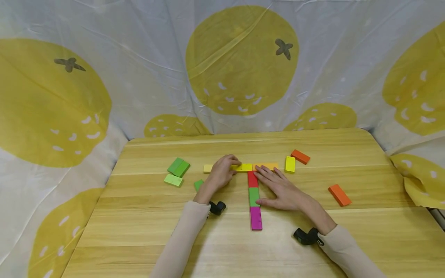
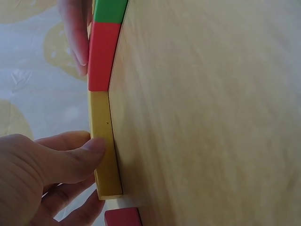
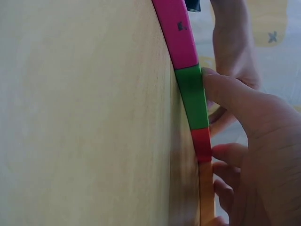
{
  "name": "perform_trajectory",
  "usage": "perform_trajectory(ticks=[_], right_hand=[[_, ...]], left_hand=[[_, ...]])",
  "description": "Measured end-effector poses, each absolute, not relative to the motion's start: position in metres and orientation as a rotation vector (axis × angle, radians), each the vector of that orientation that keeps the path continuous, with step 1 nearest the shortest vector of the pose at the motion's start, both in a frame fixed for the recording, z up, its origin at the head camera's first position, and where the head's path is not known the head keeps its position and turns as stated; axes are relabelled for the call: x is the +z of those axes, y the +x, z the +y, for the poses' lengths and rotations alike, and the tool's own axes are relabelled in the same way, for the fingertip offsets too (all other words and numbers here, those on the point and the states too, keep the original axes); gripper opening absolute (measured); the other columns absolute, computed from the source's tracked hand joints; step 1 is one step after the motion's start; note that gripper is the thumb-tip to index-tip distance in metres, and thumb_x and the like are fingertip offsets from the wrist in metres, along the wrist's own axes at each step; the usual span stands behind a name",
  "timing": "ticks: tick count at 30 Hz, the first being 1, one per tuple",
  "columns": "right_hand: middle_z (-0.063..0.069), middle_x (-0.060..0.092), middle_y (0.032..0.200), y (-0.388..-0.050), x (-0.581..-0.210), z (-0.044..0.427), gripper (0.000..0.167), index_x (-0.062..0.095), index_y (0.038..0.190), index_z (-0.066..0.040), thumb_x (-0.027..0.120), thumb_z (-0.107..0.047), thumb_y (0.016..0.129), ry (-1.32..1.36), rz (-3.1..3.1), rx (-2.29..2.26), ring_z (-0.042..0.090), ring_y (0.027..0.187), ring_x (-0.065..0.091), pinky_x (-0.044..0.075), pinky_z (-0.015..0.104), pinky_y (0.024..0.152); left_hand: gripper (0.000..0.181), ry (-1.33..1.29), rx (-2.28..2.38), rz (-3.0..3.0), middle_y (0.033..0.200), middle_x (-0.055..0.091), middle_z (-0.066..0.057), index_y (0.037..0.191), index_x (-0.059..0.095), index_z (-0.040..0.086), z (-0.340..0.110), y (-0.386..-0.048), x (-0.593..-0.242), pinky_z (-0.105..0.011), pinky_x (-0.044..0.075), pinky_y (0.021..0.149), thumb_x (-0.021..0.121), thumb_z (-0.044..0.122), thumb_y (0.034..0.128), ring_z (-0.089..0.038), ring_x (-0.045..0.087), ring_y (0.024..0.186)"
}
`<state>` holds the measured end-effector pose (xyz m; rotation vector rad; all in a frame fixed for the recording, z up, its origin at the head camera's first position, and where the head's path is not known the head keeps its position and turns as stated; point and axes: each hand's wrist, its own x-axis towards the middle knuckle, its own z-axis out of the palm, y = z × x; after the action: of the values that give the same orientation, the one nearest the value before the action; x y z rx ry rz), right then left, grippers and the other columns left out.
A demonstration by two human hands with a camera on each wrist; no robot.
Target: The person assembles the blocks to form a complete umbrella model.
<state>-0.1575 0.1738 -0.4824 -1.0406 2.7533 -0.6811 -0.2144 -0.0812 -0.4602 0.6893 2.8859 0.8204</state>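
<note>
Flat wooden blocks form a T on the table. Its top row has a yellow block, an orange block and a pale yellow block. Down the stem run a red block, a green block and a magenta block. My left hand pinches the yellow block between thumb and fingers, and hides part of the row. Spread fingers of my right hand rest at the orange and red blocks, its thumb against the green block's side.
Left of the T lie green blocks, a light green block and a partly hidden green block. To the right are a loose yellow block, a red-orange block and another orange block. A patterned cloth hangs behind the table.
</note>
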Motion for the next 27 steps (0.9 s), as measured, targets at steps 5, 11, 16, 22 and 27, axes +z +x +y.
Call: perform_trajectory(ticks=[5, 11, 16, 22, 27], right_hand=[[0.005, 0.021, 0.174, -0.1598, -0.4823, 0.1725, 0.076, 0.029, 0.164, -0.013, 0.056, -0.05, 0.104, -1.009, 2.753, -0.711, 0.03, 0.162, 0.018, 0.008, 0.059, 0.13], [0.005, 0.022, 0.174, -0.1588, -0.4811, 0.172, 0.077, 0.032, 0.163, -0.013, 0.059, -0.052, 0.102, -1.011, 2.75, -0.722, 0.03, 0.161, 0.019, 0.008, 0.059, 0.13], [0.006, 0.021, 0.174, -0.1572, -0.4807, 0.1711, 0.084, 0.034, 0.163, -0.013, 0.064, -0.056, 0.097, -1.044, 2.762, -0.693, 0.032, 0.161, 0.019, 0.009, 0.06, 0.13], [0.007, 0.021, 0.174, -0.1568, -0.4797, 0.1703, 0.085, 0.034, 0.162, -0.012, 0.066, -0.054, 0.097, -1.054, 2.771, -0.685, 0.032, 0.161, 0.02, 0.01, 0.06, 0.13], [0.008, 0.021, 0.174, -0.1566, -0.4812, 0.1699, 0.086, 0.033, 0.163, -0.012, 0.065, -0.056, 0.096, -1.052, 2.771, -0.67, 0.033, 0.161, 0.02, 0.009, 0.061, 0.13]], left_hand=[[0.03, 0.681, 0.818, 2.9, 0.127, 0.069, -0.011, 0.122, 0.075, 0.002, -0.0821, -0.2139, -0.461, -0.044, 0.052, 0.109, 0.072, -0.003, 0.0931, -0.03, 0.063, 0.124], [0.029, 0.7, 0.832, 2.905, 0.126, 0.069, -0.012, 0.121, 0.076, 0.001, -0.0826, -0.2127, -0.4614, -0.044, 0.053, 0.107, 0.072, -0.003, 0.0931, -0.031, 0.064, 0.123], [0.029, 0.708, 0.837, 2.899, 0.125, 0.069, -0.013, 0.121, 0.076, 0.001, -0.0824, -0.2125, -0.4613, -0.045, 0.053, 0.107, 0.071, -0.004, 0.0933, -0.031, 0.063, 0.122], [0.029, 0.719, 0.842, 2.897, 0.125, 0.069, -0.014, 0.122, 0.075, 0.001, -0.0831, -0.2132, -0.4611, -0.045, 0.053, 0.108, 0.071, -0.004, 0.093, -0.031, 0.063, 0.121], [0.029, 0.717, 0.843, 2.901, 0.126, 0.068, -0.014, 0.121, 0.075, 0.0, -0.0831, -0.2116, -0.4615, -0.044, 0.052, 0.108, 0.071, -0.004, 0.0932, -0.031, 0.063, 0.122]])
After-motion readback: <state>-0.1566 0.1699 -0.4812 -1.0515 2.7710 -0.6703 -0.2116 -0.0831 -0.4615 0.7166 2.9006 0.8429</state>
